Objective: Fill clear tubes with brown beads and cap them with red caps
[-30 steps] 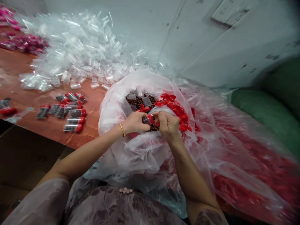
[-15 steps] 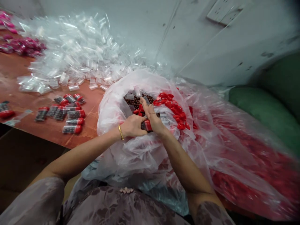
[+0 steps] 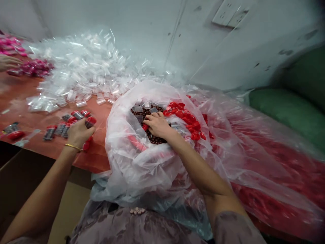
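Observation:
My left hand, with a gold bangle at the wrist, is closed on a red-capped tube of dark beads above the filled tubes on the red table. Inside the open white plastic bag, my right hand reaches down onto brown beads. Its fingers are bent near a small red piece, and what they hold, if anything, is hidden. Clear tubes lie on the beads, and red caps are heaped along the bag's right side.
A large pile of clear tubes spreads along the wall. Pink pieces lie at the far left, beside another person's hand. A big clear bag of red caps covers the right, near a green cushion.
My left hand has moved left from the bag to the filled tubes, carrying a tube. My right hand has lowered onto the beads. Another person's hand has appeared at the far left.

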`<state>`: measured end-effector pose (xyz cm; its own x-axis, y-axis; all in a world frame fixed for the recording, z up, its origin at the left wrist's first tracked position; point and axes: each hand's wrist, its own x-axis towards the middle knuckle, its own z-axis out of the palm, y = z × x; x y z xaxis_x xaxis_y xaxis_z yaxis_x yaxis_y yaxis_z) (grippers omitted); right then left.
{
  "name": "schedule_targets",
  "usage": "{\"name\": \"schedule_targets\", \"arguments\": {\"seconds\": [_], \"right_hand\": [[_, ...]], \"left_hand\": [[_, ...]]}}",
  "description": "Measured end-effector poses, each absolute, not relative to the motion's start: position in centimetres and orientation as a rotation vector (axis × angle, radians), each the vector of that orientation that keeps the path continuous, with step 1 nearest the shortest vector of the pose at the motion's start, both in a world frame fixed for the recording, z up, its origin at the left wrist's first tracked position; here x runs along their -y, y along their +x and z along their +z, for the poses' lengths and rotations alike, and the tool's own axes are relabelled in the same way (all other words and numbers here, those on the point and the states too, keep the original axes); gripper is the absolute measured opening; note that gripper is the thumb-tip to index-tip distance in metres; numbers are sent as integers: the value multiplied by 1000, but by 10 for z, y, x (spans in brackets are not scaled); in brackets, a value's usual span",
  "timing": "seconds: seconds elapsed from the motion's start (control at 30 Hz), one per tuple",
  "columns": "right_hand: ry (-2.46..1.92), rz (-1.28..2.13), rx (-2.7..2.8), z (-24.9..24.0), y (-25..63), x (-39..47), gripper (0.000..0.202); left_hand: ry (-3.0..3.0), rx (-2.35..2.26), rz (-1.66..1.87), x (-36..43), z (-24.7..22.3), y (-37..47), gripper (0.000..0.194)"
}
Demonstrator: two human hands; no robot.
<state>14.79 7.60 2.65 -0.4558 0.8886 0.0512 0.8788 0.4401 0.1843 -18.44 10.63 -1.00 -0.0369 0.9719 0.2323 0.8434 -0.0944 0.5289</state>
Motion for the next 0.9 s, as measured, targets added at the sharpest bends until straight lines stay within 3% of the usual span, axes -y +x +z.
{"name": "schedule_targets", "arguments": {"seconds": [0.1, 0.3, 0.57, 0.67, 0.8, 0.9], "right_hand": [[1658, 396, -2542, 27, 151, -77, 29], [1910, 487, -2594, 22, 184, -42, 25], [2394, 266, -2876, -8, 206, -22, 22], [2469, 240, -2833, -7, 206, -24, 23], [2534, 146, -2915, -7, 207, -26, 23], [2581, 84, -2970, -8, 206, -26, 23]], "left_hand": [[2137, -2142, 584, -115, -18, -203, 20], [2663, -1710, 994, -107, 23, -143, 30], [3148, -949, 231, -144, 74, -21, 29], [3015, -1051, 58, -142, 76, 5, 26], [2828, -1213, -58, -120, 62, 25, 46], [2724, -1281, -64, -118, 49, 29, 40]]}}
